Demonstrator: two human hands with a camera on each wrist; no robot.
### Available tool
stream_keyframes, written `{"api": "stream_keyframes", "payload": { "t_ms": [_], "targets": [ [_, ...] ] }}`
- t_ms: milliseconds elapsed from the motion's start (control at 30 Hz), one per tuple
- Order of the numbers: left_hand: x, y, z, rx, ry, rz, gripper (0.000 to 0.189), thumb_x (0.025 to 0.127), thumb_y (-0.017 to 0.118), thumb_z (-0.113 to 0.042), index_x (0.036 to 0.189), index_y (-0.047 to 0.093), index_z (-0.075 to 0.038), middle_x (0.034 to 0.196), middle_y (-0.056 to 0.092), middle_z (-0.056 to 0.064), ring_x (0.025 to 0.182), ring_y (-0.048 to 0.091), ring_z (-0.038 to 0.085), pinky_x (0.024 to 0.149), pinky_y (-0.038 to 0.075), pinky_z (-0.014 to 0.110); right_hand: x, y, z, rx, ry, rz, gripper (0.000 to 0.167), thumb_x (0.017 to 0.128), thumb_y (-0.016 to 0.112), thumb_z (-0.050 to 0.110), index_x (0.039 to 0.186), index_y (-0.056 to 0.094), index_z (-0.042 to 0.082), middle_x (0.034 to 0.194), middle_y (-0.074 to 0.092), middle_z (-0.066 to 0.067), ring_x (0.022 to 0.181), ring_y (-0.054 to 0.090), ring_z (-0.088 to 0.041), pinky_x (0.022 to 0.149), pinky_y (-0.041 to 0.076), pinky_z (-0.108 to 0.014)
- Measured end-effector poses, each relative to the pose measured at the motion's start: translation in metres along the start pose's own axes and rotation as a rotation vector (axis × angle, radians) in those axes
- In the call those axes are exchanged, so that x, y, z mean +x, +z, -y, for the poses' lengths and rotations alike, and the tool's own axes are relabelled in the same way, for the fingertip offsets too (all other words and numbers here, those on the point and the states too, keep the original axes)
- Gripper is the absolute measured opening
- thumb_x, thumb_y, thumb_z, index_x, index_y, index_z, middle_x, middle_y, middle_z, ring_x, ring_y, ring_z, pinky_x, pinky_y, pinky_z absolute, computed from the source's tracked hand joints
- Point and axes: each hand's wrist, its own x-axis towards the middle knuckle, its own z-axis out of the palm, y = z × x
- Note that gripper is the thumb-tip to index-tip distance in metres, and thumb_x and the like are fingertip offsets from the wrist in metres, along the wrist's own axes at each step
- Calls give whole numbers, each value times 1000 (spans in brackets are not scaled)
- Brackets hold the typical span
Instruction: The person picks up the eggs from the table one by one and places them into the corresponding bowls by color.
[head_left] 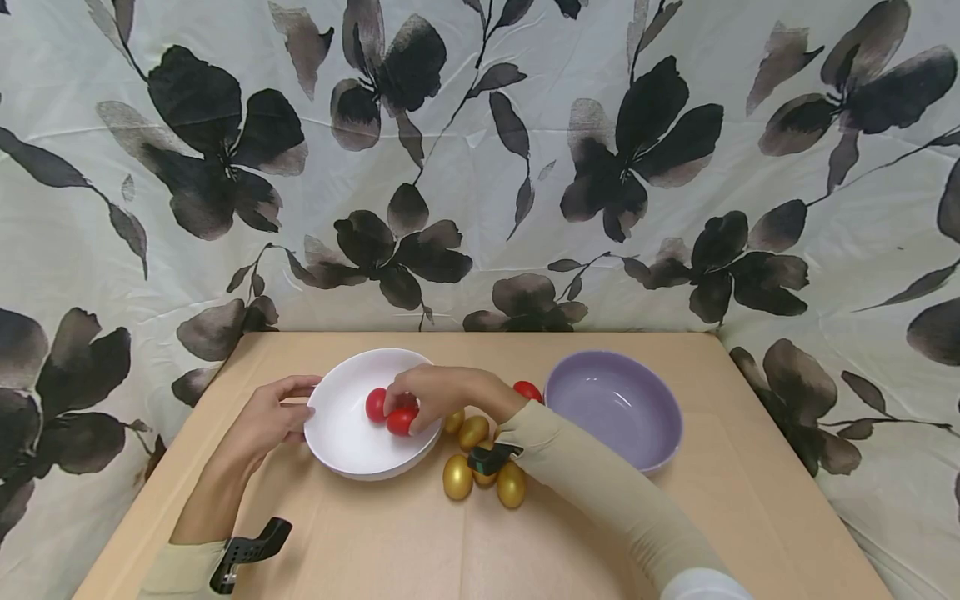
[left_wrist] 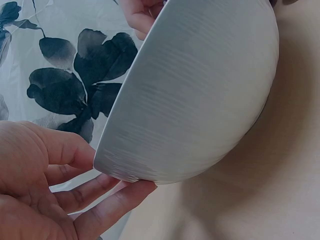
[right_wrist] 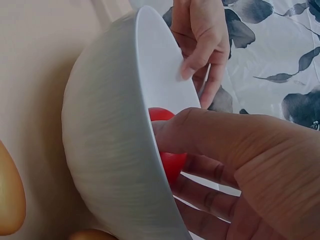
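Observation:
A white bowl (head_left: 337, 433) stands on the left of the table, with two red eggs inside. My left hand (head_left: 264, 421) holds its left rim, the thumb at the inner side and the fingers against the outer wall (left_wrist: 200, 100). My right hand (head_left: 431, 392) reaches over the bowl's right side, its thumb and fingers around a red egg (head_left: 402, 421). The other red egg (head_left: 376, 406) lies just left of it in the bowl. In the right wrist view, the bowl wall (right_wrist: 110, 125) partly hides the red egg (right_wrist: 172, 162) and some fingertips.
Several golden eggs (head_left: 457, 477) lie on the table right of the white bowl, partly under my right forearm. A purple bowl (head_left: 615, 408) stands farther right, with a red egg (head_left: 527, 390) beside its left rim. A floral cloth (head_left: 517, 192) hangs behind the table.

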Motion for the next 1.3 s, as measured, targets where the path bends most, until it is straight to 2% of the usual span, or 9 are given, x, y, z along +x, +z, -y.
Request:
{"api": "stream_keyframes", "payload": {
  "t_ms": [167, 600, 833, 1000, 1167, 1300],
  "targets": [
    [0, 0, 0, 8, -1, -1, 54, 97, 58, -2, 149, 43, 3, 143, 48, 31, 109, 65, 34, 75, 62, 39, 2, 2, 2, -14, -8, 9, 37, 85, 80, 10, 120, 70, 15, 116, 66, 5, 108, 57, -9, 92, 50, -15],
    [-1, 0, 1, 2, 15, 2, 53, 97, 58, -2, 148, 44, 3, 141, 49, 31, 103, 67, 30, 75, 62, 39, 5, 7, 5, -91, -8, 44, 34, 86, 78, 8, 119, 71, 14, 108, 67, 6, 101, 57, -10, 88, 47, -12],
    [-1, -1, 3, -1, 20, 2, 53, 97, 58, -1, 148, 45, 3, 142, 49, 31, 105, 67, 31, 75, 63, 40, 1, 7, 7, -34, 3, 59, 32, 87, 76, 4, 118, 71, 12, 107, 69, 3, 100, 60, -10, 87, 49, -13],
    [-1, 0, 3, 2, 7, 0, 53, 97, 58, -2, 148, 44, 2, 143, 48, 31, 109, 65, 34, 76, 62, 40, -7, -2, 2, 14, 1, 29, 34, 90, 71, 1, 122, 70, 10, 117, 71, 0, 109, 64, -13, 93, 51, -17],
    [-1, -1, 3, 1, 3, 3, 53, 97, 58, -2, 149, 44, 2, 144, 47, 30, 110, 65, 35, 76, 62, 39, -19, -11, -2, 54, -6, -1, 34, 92, 70, 1, 125, 70, 7, 124, 71, -4, 115, 65, -21, 93, 53, -19],
    [-2, -1, 2, 0, 11, 5, 53, 97, 57, -2, 148, 44, 2, 144, 47, 31, 110, 65, 35, 76, 63, 39, -29, -17, -6, 87, -9, -17, 35, 91, 71, 2, 125, 69, 7, 126, 70, -5, 115, 65, -18, 93, 53, -20]
  ]
}}
